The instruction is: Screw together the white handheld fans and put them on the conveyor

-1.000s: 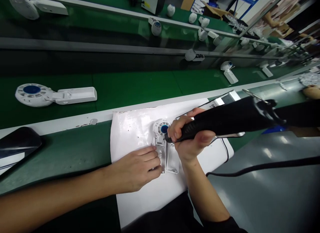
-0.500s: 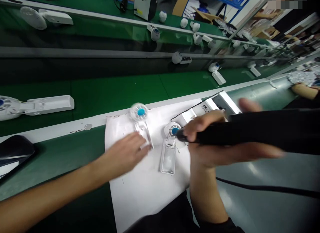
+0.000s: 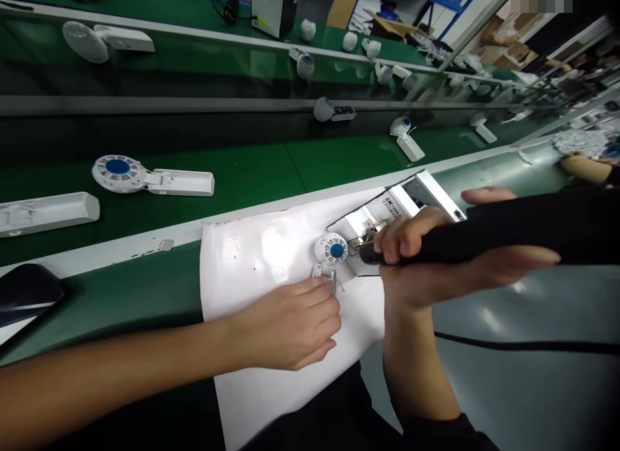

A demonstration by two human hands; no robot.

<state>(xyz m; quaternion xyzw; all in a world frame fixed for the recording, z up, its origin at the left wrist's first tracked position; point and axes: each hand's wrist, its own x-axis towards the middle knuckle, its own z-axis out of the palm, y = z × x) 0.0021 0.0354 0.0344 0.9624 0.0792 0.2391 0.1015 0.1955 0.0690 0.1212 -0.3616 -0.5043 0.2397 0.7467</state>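
My left hand (image 3: pixel 300 322) is closed over the handle part of a small white fan (image 3: pixel 331 248) with a blue round centre, on a white sheet (image 3: pixel 252 257). The hand hides most of that handle. My right hand (image 3: pixel 416 251) grips a black electric screwdriver (image 3: pixel 513 228), its tip end pointing left toward a metal screw feeder (image 3: pixel 392 209). The feeder is just right of the fan head. Another white fan (image 3: pixel 119 173) with a blue centre and open handle lies on the green belt, up and left of my left hand.
Part of another white handle (image 3: pixel 53 213) shows at the left edge. A dark object (image 3: pixel 29 293) sits on the bench at left. More fan units lie along the belt behind. A black cable (image 3: pixel 523 344) runs right. Another person's arm (image 3: pixel 586 168) shows at far right.
The fan near my left hand has gone from the sheet to the green belt. My left hand has moved right onto the other fan's handle. The screwdriver has shifted slightly right and up.
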